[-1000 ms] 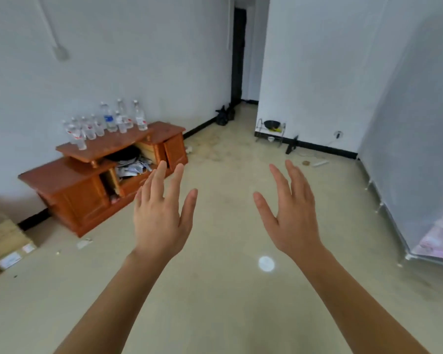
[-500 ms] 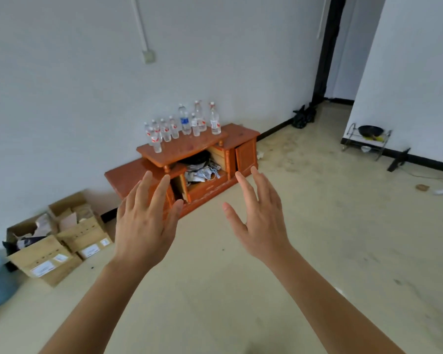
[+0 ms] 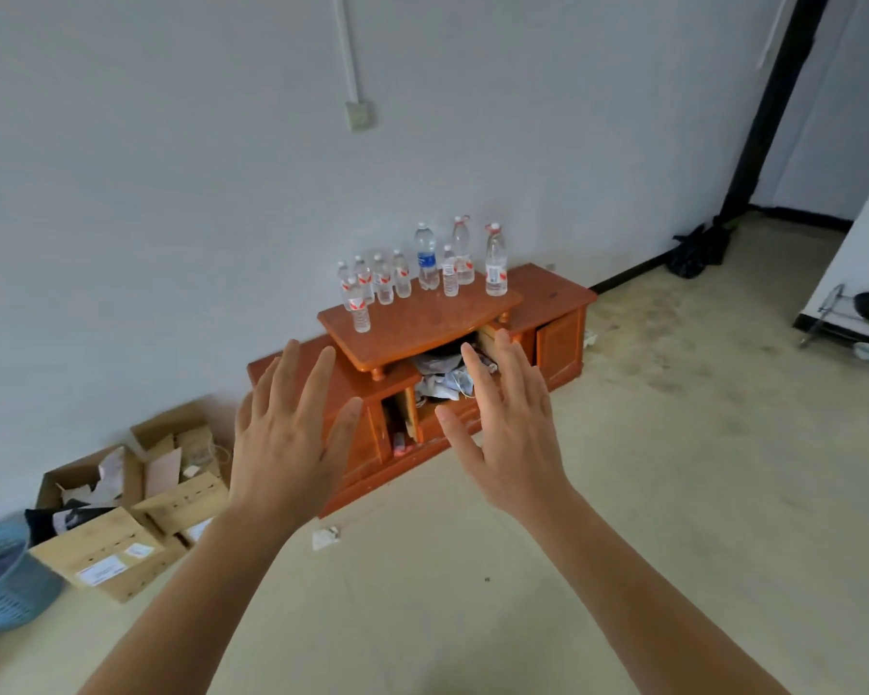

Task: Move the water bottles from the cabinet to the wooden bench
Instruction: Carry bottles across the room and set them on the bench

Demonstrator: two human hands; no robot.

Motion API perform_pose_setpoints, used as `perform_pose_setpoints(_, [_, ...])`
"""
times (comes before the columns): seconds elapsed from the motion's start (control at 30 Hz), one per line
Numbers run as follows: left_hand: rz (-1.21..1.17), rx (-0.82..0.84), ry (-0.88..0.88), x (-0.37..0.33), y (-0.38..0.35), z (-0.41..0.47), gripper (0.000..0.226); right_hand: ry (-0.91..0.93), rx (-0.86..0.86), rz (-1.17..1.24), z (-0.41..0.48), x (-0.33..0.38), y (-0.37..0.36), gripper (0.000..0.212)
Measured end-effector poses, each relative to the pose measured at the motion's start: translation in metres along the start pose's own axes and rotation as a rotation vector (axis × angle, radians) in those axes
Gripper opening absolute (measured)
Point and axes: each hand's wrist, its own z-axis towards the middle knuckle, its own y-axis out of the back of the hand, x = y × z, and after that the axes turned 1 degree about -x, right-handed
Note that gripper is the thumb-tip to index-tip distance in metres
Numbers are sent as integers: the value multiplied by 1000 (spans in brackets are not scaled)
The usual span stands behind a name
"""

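Several clear water bottles (image 3: 425,265) stand upright on the raised top of a low orange-brown wooden cabinet (image 3: 422,321) against the white wall. Most carry red-and-white labels; one has a blue label (image 3: 427,257). My left hand (image 3: 288,436) and my right hand (image 3: 510,428) are held up in front of the cabinet, backs toward me, fingers spread, holding nothing. Both hands are well short of the bottles. No wooden bench is in view.
The cabinet's open middle holds crumpled papers and bags (image 3: 442,376). Open cardboard boxes (image 3: 121,514) and a blue basket (image 3: 1,574) sit on the floor at left. A black bag (image 3: 698,248) lies by a doorway, a metal rack (image 3: 854,318) at right.
The view has swung left and moved closer, so the cabinet with bottles now sits centre. Both hands stayed raised and open, now overlapping the cabinet front.
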Motion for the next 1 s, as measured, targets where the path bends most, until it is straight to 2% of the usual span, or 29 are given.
perform_pose_setpoints(0.23, [-23,0,52,57,-86,137,73,4,29,-33,115,-53,-107,72])
perform_pose_setpoints(0.3, [-45,31,67,76,-113,200,71,-35,52,-51,167,-71,-141,72])
perform_pose_setpoints(0.4, [-56,58,44,87,-146,289,69,-53,68,-86,238,-97,-174,72])
perform_pose_setpoints(0.5, [-70,46,7,90,-172,347,66,-66,51,-123,280,-122,-192,73])
perform_pose_setpoints(0.73, [-36,132,-51,96,-275,470,69,-182,104,-115,374,-205,-271,74])
perform_pose_setpoints(0.87, [-17,133,9,108,-333,543,70,-147,178,-38,450,-255,-338,75])
perform_pose_setpoints(1.0, [19,174,150,120,-372,616,72,-83,255,13,535,-290,-400,76])
